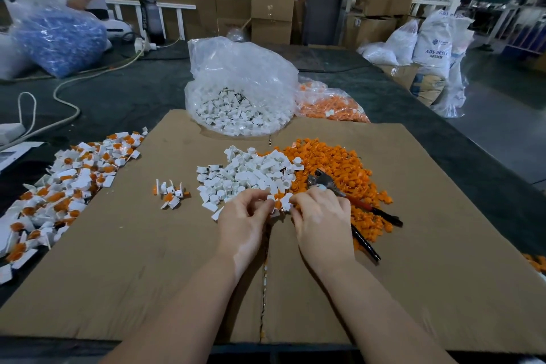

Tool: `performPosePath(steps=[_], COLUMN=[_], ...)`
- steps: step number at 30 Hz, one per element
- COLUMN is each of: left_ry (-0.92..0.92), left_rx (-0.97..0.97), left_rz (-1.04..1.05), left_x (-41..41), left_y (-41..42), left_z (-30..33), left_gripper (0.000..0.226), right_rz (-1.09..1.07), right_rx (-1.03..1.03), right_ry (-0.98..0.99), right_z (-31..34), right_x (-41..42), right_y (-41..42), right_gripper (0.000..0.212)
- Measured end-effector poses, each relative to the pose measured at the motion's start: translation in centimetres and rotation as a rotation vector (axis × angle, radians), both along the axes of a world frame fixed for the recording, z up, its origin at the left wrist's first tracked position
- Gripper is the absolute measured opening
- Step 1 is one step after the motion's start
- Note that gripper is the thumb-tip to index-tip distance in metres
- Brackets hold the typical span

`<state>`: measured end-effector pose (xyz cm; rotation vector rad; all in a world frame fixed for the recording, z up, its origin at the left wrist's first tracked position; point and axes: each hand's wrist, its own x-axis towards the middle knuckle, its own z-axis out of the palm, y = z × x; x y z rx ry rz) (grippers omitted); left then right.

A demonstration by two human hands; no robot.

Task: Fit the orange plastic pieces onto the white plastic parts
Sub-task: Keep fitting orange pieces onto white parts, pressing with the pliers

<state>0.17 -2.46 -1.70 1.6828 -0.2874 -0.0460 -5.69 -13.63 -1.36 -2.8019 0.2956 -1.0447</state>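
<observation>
clear bag, centre [240, 74]: sitting at the far edge of the cardboard sheet [133, 260], mouth gaping toward the camera, holding loose white parts.
clear bag, right [328, 100]: lying just behind and beside the first one, holding orange pieces.
blue bag [57, 38]: sitting far left on the desk [141, 89], full of blue bits; a second person's arm is reaching over it.
white pile [248, 176]: loose white parts lying mid-sheet, touching the orange pile [339, 171] on its right edge.
assembled heap [59, 189]: white parts with orange fitted, trailing off the sheet's left edge onto the desk.
small cluster [170, 193]: a few assembled ones lying apart, between heap and white pile.
left hand [245, 224]: grip pinching closed on the held part's left side.
right hand [320, 220]: grip pinching closed on its right side.
held part [279, 202]: white part with an orange piece showing in it, sitting between both sets of fingertips, just above the near edge of the white pile. long axis running roughly left-right between the hands; which way it's facing, can't tell, too small.
pliers [354, 204]: lying on the orange pile beside the right hand, head pointing up-left, handles splaying toward the near right.
</observation>
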Motion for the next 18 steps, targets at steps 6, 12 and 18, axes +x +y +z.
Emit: performPosePath(steps=[6, 12, 18], left_ry=[-0.109, -0.204, -0.141], left_rx=[-0.038, 0.335, 0.534], left_rz=[0.184, 0.511, 0.556], left_x=[0.3, 4.7, 6.0], left_y=[1.7, 6.6, 8.2], left_z=[0.5, 0.3, -0.2], left_gripper=[0.012, 0.019, 0.024], right_rz=[-0.076, -0.166, -0.195], right_rx=[-0.037, -0.076, -0.098], right_ry=[-0.024, -0.008, 0.006], right_z=[-1.0, -1.2, -1.4], right_x=[0.2, 0.2, 0.3], right_y=[0.0, 0.2, 0.2], right_gripper=[0.027, 0.025, 0.023])
